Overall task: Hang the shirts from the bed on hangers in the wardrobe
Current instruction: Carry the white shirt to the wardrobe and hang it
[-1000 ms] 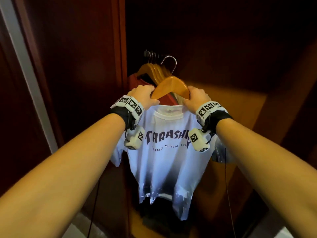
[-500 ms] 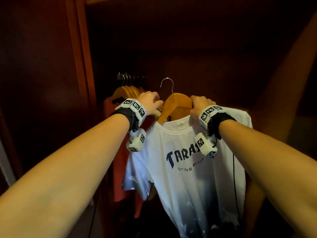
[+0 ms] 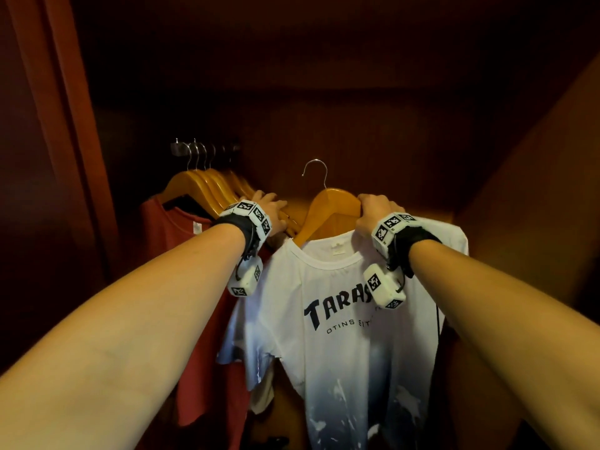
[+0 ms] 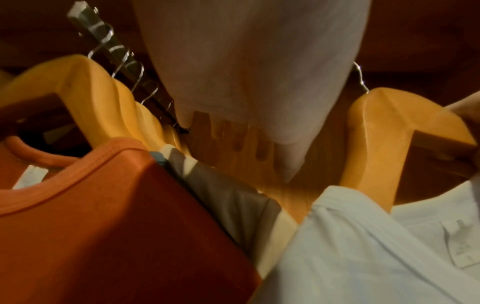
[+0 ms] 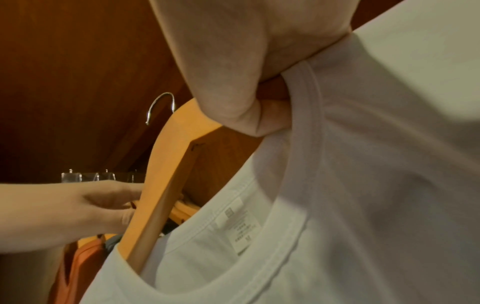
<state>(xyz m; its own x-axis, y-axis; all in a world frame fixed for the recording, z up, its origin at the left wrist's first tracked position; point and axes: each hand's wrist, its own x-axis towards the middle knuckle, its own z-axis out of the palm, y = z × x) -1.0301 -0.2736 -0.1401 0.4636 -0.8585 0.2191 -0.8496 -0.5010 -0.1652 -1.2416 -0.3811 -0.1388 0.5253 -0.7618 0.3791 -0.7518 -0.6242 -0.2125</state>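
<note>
The right hand (image 3: 373, 211) grips a white printed T-shirt's (image 3: 350, 336) pale wooden hanger (image 3: 331, 206); its steel hook (image 3: 315, 172) sits right of the rail (image 3: 181, 148). The left hand (image 3: 271, 211), fingers loose, touches hung hangers (image 3: 207, 186).

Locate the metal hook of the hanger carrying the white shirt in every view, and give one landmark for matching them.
Head: hook at centre, above the wooden hanger, free of the rail.
Left wrist: only a sliver of hook at right, beside the left hand.
Right wrist: hook left of centre.
Shared landmark: the white shirt and its neck label.
</note>
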